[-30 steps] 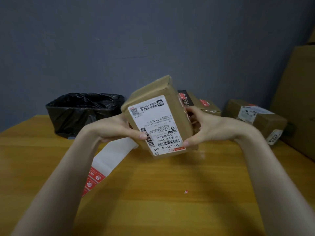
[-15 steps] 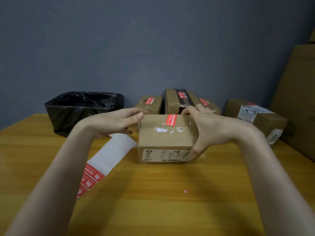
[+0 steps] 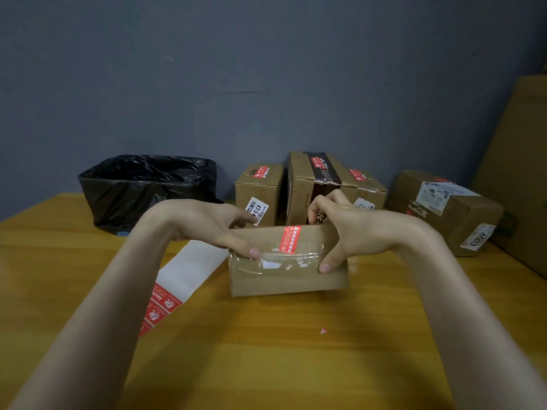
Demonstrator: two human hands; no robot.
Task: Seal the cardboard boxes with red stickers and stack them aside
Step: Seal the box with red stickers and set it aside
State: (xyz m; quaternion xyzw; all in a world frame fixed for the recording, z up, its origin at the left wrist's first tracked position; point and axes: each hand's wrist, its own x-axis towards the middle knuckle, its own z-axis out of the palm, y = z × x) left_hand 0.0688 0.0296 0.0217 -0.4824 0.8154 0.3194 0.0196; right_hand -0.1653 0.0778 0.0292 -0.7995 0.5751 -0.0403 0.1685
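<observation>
- The brown rectangular cardboard box (image 3: 284, 276), bearing a red sticker (image 3: 290, 239), is being held on the yellow wooden table (image 3: 266, 365).
- Its ends are being gripped by the left hand (image 3: 213, 229) and right hand (image 3: 352, 235).

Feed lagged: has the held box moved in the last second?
Yes. The box dropped from in front of the rear boxes onto the table, red sticker up.

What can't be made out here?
Head view:
- Far side of the held box: hidden by its top, the left hand and the right hand.
- Print on the red sticker: too small, blurred.
- Near end of the sticker strip: under the left forearm.
- Inside of the black bin: too dark.
- Big carton: cut off by the right edge.
</observation>
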